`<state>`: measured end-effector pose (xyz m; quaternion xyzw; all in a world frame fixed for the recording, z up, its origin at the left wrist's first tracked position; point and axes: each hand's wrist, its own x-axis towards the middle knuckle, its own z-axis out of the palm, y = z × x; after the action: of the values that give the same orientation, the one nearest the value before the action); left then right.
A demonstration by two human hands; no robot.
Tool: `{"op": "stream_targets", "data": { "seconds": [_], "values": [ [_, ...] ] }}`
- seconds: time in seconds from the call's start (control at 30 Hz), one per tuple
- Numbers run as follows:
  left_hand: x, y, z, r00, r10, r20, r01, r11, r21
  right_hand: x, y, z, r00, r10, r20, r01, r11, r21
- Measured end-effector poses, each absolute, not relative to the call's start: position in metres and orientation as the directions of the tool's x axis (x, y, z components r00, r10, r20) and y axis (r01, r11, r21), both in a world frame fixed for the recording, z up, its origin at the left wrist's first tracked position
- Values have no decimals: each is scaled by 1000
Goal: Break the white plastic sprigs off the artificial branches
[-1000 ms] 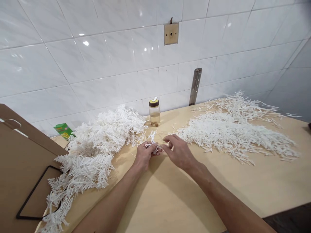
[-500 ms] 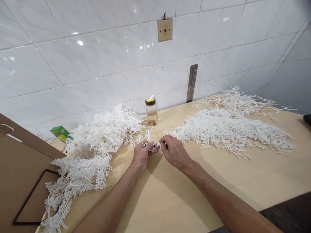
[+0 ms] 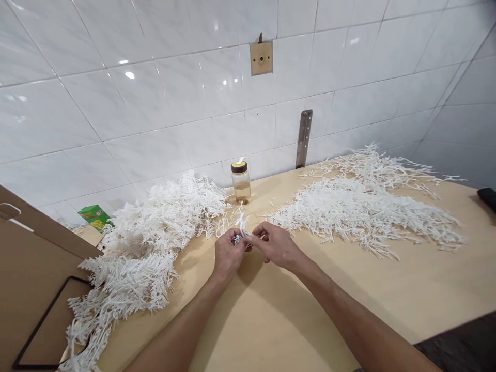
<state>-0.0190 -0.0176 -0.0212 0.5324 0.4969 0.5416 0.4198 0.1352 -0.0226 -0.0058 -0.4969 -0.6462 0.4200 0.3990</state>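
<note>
My left hand [image 3: 228, 251] is closed on a small white branched sprig [image 3: 242, 222], which looks like plastic, its thin tips standing up above my fingers. Right against it, my right hand [image 3: 278, 247] pinches the sprig's lower part with thumb and forefinger. Fingers cover the point where both hands meet the sprig. A tall heap of fluffy white sprigs [image 3: 155, 232] lies to the left of my hands. To the right spreads a flatter pile of white sprigs [image 3: 360, 209], with longer, barer white stems [image 3: 382, 163] behind it.
A lidded jar [image 3: 242, 185] with yellowish liquid stands at the back of the wooden table [image 3: 310, 325], near the tiled wall. At left are a green packet [image 3: 95, 216] and a cardboard box [image 3: 31, 268]. A metal bracket [image 3: 304, 138] is upright by the wall. A dark object [image 3: 487, 197] sits far right.
My right hand has come in closer, its thumb now pressing at my left fingertips. The sprig now stands more upright above my left hand. The view has shifted slightly.
</note>
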Motion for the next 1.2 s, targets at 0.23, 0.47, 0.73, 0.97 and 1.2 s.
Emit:
{"op": "stream_targets", "data": {
  "seconds": [0.23, 0.47, 0.73, 0.97, 1.2],
  "values": [
    [-18, -17, -22, -9, 995, 100, 25, -100, 995, 135, -17, -14, -197, 952, 235, 572, 307, -761],
    [-19, -20, -28, 41, 973, 227, 231, -230, 945, 134, -16, -20, -221, 904, 367, 751, 398, -527],
    [-19, -24, -23, -16, 970, 244, 321, -226, 920, 132, -20, -18, -202, 954, 221, 638, 300, -709],
    [-19, -25, -22, -74, 963, 260, 415, -208, 886, 118, -22, -24, -92, 965, 245, 634, 247, -733],
    [-25, -21, -25, 61, 907, 417, 582, -372, 724, 123, -17, -34, -165, 924, 346, 647, 366, -669]
  ]
}}
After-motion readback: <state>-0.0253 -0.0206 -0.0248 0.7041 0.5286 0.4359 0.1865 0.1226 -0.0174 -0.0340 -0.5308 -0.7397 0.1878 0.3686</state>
